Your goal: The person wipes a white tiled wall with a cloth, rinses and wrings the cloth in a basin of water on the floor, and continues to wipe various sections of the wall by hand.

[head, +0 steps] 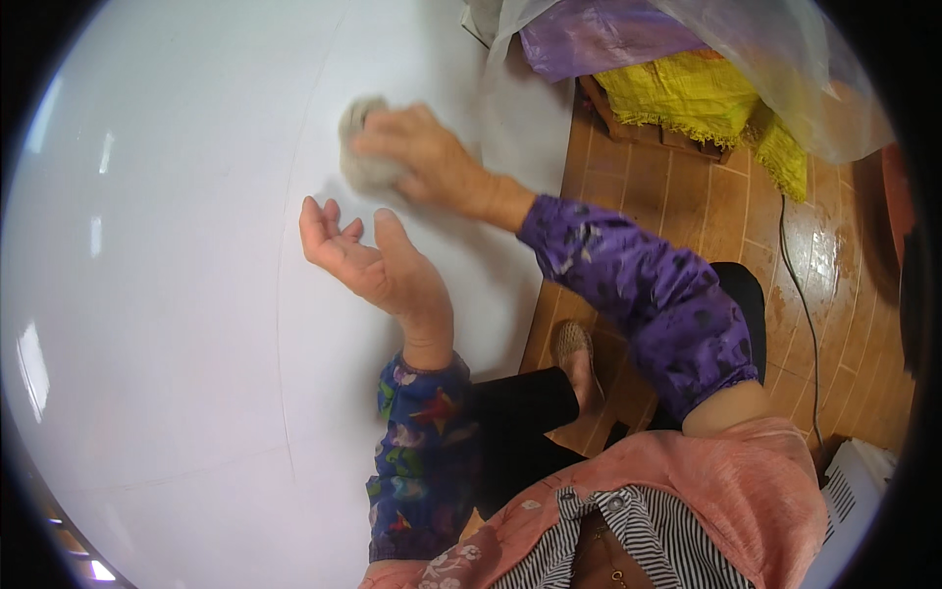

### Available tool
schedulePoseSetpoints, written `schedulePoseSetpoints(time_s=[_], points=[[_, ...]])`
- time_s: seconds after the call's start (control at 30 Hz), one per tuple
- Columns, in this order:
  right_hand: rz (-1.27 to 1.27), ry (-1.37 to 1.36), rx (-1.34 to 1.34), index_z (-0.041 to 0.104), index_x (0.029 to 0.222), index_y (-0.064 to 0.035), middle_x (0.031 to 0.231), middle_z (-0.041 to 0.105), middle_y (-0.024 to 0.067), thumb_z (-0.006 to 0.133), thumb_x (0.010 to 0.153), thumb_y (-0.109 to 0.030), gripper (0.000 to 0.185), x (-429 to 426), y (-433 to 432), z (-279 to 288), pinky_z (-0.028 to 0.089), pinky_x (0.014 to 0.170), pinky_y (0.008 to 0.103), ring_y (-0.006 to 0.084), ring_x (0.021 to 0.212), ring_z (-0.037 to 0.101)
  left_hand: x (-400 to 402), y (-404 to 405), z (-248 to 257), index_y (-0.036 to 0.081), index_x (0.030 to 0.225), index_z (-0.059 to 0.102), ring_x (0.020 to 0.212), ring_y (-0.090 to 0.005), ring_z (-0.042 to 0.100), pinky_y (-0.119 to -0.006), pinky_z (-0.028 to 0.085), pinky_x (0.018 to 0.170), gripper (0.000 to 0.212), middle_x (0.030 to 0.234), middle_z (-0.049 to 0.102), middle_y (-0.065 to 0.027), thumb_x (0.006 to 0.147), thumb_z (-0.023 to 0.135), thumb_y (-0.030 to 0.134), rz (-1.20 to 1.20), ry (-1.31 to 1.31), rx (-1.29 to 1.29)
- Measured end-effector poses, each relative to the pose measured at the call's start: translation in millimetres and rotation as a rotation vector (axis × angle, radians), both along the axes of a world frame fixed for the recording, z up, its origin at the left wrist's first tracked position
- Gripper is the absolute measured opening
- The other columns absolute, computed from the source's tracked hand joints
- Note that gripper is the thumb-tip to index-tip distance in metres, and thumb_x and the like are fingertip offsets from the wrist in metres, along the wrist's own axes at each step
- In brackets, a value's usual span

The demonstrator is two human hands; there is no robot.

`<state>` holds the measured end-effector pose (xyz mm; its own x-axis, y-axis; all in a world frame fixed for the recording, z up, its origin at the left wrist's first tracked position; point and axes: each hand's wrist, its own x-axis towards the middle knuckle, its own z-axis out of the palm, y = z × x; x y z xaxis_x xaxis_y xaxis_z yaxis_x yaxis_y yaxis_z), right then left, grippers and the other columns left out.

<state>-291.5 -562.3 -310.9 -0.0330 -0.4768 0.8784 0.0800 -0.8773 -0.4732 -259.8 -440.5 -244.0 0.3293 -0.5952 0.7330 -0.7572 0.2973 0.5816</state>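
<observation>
A greyish-white, soft-looking cloth or pad [368,158], blurred by motion, lies against the smooth white tabletop [184,294]. My right hand [423,158] grips it from above, fingers curled over its upper part. Below and to the left, my left hand [368,258] is held palm up with the fingers loosely bent and apart, and holds nothing. It is apart from the pad. A purple sleeve cover [640,294] is on my right forearm and a blue patterned one [419,456] on my left.
Clear and purple plastic sheeting [603,37] hangs at the upper right, with a yellow woven sack [677,96] over a wooden piece of furniture [625,132]. A dark cable [798,287] crosses the tiled floor. A white vented appliance [846,501] stands at the lower right.
</observation>
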Motion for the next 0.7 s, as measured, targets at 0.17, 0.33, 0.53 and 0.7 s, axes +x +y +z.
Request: schedulePoseSetpoints(time_s=[0.17, 0.33, 0.53, 0.7], points=[[-0.18, -0.082, 0.011, 0.062, 0.114, -0.0092, 0.115, 0.059, 0.0117, 0.069, 0.07, -0.005, 0.044, -14.6, -43.4, -9.5, 0.047, 0.088, 0.0371, 0.03, 0.108, 0.055, -7.3, -4.0, -2.1, -0.005, 0.136, 0.029, 0.125, -0.0282, 0.039, -0.032, 0.039, 0.095, 0.054, 0.137, 0.035, -0.0183, 0.085, 0.047, -0.006, -0.037, 0.059, 0.016], [-0.167, -0.206, 0.49, 0.06, 0.115, -0.0047, 0.114, 0.06, 0.0147, 0.066, 0.074, -0.008, 0.042, -42.1, -100.0, -11.9, 0.045, 0.093, 0.0351, 0.0326, 0.106, 0.057, -7.1, 1.7, 1.3, -0.006, 0.136, 0.029, 0.124, -0.0279, 0.039, -0.032, 0.038, 0.095, 0.054, 0.138, 0.034, -0.0183, 0.085, 0.046, -0.005, 0.008, 0.004, 0.06], [0.078, -0.007, 0.214, 0.059, 0.114, -0.009, 0.116, 0.056, 0.0117, 0.072, 0.068, -0.007, 0.048, -10.8, 0.1, 32.0, 0.043, 0.095, 0.0395, 0.0333, 0.112, 0.051, -3.4, 0.0, -1.1, -0.006, 0.136, 0.029, 0.125, -0.0271, 0.039, -0.033, 0.038, 0.096, 0.054, 0.137, 0.035, -0.0184, 0.085, 0.046, -0.006, -0.032, 0.04, 0.079], [-0.203, -0.208, 0.362, 0.057, 0.117, -0.0057, 0.112, 0.058, 0.0167, 0.066, 0.076, -0.013, 0.043, -22.0, -64.8, -11.9, 0.044, 0.093, 0.0392, 0.0345, 0.106, 0.055, -13.5, -5.1, -4.1, -0.007, 0.136, 0.03, 0.124, -0.0262, 0.039, -0.032, 0.038, 0.096, 0.054, 0.137, 0.035, -0.0184, 0.085, 0.047, -0.007, -0.073, 0.04, 0.09]])
